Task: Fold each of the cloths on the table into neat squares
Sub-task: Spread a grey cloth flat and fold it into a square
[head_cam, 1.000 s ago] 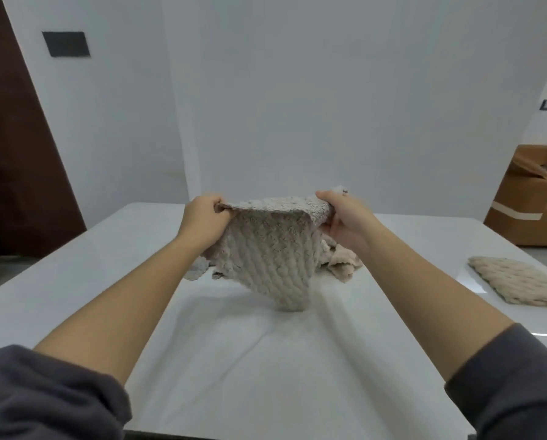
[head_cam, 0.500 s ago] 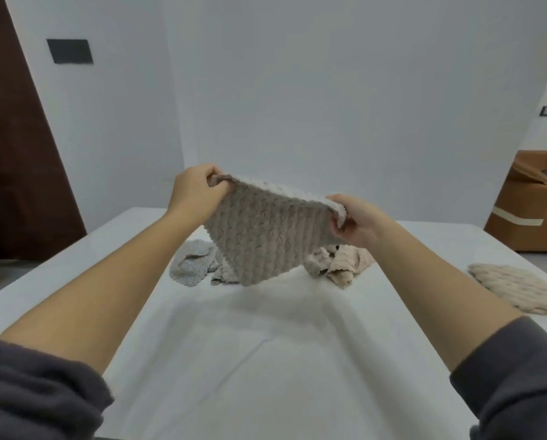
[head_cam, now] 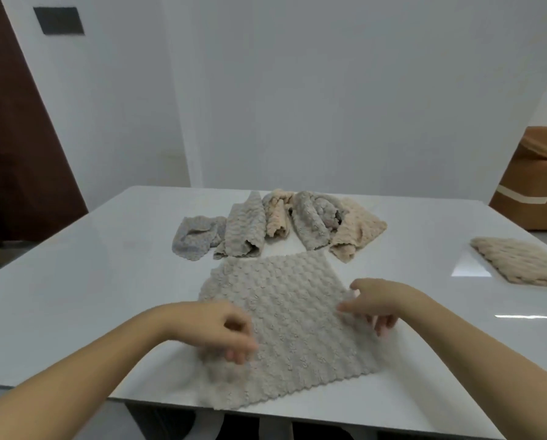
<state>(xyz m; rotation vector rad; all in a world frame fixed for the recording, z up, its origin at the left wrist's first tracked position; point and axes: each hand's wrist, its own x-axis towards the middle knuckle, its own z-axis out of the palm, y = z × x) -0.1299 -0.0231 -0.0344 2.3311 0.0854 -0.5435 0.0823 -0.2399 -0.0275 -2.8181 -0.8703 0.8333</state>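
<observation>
A glossy white desk (head_cam: 75, 281) stands in a room with pale walls (head_cam: 329, 90); a dark brown door (head_cam: 12, 138) is at the left, a dark panel (head_cam: 59, 20) hangs on the wall beside it, and a tan sofa (head_cam: 532, 185) shows at the far right; the cloth (head_cam: 291, 322) lies spread flat on the near part of the desk, its near left corner at the front edge; its long axis runs away from the person, skewed a little, and its far edge points at the pile (head_cam: 278, 223) of crumpled cloths just beyond; a beige cloth (head_cam: 519, 262) lies flat well apart at the right; the right hand (head_cam: 373, 303) pinches the cloth's right edge, thumb on top; the left hand (head_cam: 221, 331) is blurred, fingers curled at the left edge, and I cannot tell whether it grips.
</observation>
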